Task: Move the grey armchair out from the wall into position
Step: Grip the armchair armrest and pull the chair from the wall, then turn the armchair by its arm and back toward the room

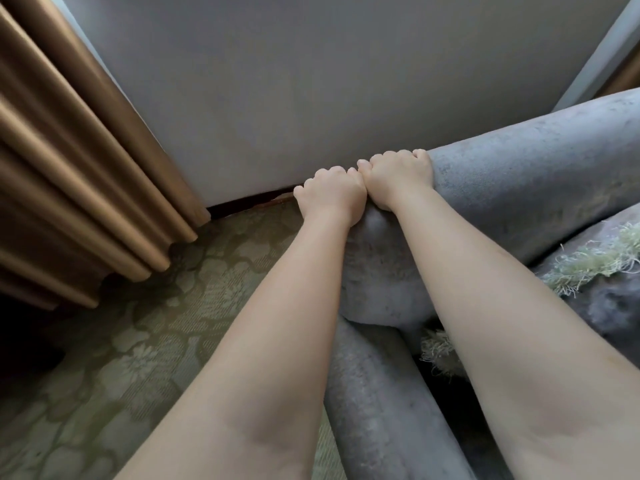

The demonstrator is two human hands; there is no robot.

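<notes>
The grey armchair [519,181] fills the right side of the head view, its padded backrest running from the centre up to the right and its armrest coming down toward me. Its back corner stands close to the pale wall [311,81]. My left hand [330,195] grips that top corner with the fingers curled over the far side. Right beside it, touching it, my right hand [398,174] grips the top edge of the backrest the same way. Both fingertips are hidden behind the chair.
Brown pleated curtains [79,174] hang at the left, down to the floor. Patterned greenish carpet [138,358] covers the floor left of the chair. A shaggy pale-green throw [595,261] lies on the seat. A dark skirting gap [249,202] runs along the wall base.
</notes>
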